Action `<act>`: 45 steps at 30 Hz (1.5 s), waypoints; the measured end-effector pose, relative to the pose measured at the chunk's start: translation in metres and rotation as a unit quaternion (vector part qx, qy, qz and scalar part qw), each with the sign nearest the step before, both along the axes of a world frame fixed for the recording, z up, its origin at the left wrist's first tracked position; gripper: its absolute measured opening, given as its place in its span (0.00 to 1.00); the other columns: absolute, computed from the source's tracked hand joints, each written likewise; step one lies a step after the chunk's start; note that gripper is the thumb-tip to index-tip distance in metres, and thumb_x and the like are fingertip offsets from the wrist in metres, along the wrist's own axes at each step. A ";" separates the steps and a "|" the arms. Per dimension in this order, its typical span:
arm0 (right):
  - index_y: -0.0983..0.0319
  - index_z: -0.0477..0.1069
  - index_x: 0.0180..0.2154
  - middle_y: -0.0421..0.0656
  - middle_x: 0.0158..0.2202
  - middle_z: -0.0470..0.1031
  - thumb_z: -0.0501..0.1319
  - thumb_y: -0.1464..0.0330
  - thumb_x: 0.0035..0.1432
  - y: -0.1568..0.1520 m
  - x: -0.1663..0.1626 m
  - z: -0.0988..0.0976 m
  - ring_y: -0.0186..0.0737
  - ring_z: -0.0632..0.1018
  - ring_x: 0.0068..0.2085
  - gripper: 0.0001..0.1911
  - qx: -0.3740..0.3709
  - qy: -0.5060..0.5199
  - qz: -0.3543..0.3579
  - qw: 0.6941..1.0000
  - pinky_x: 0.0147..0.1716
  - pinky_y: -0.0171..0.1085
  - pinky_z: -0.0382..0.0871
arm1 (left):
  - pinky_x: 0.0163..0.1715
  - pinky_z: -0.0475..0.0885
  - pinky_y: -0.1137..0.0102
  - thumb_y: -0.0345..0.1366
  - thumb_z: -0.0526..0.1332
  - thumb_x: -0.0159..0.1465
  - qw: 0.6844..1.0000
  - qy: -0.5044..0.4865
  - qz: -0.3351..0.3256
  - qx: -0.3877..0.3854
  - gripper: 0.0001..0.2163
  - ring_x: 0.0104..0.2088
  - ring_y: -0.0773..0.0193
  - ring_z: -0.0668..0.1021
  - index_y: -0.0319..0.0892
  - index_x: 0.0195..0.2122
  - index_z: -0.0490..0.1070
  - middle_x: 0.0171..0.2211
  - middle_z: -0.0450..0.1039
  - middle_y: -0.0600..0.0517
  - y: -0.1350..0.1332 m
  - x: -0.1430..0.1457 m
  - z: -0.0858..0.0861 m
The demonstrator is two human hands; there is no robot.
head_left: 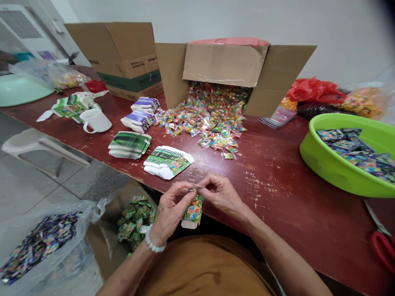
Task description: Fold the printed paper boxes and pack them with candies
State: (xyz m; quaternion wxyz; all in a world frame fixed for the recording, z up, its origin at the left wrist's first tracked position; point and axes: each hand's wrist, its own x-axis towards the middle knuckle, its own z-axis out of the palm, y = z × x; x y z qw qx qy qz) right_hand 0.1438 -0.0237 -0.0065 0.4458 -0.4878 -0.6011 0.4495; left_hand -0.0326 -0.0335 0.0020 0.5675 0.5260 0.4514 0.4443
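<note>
Small printed carton [193, 211] pinched at its top flap by left hand [170, 210] and right hand [222, 195], at the near table edge.

Light, thin card, easily creased; best held by the edges. Farther right, green basin [321, 158] of dark packets; far back, tipped cardboard box [225, 65] spilling what look like wrapped sweets [210, 117].

Two hands, the left [169, 213] and the right [222, 196], meet on one small carton [193, 211] between the fingers. Beyond the fingers lie two fanned stacks of flat cartons, one green [130, 144] and one colourful [168, 162], and farther off two purple stacks [142, 116]. There are two cardboard boxes [123, 57], one mug [95, 120], one green basin [336, 164] right of the fingers, one pair of scissors [382, 242], and wrapped sweets [210, 119] too many to count.
</note>
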 end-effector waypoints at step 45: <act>0.60 0.69 0.35 0.34 0.21 0.72 0.68 0.61 0.54 -0.014 -0.012 0.000 0.31 0.72 0.21 0.12 -0.099 0.203 -0.024 0.974 0.24 0.32 0.68 | 0.16 0.73 0.71 0.54 0.50 0.68 0.964 -0.185 -0.054 -0.185 0.28 0.17 0.64 0.77 0.51 0.67 0.52 0.29 0.76 0.51 -0.003 0.018 -0.006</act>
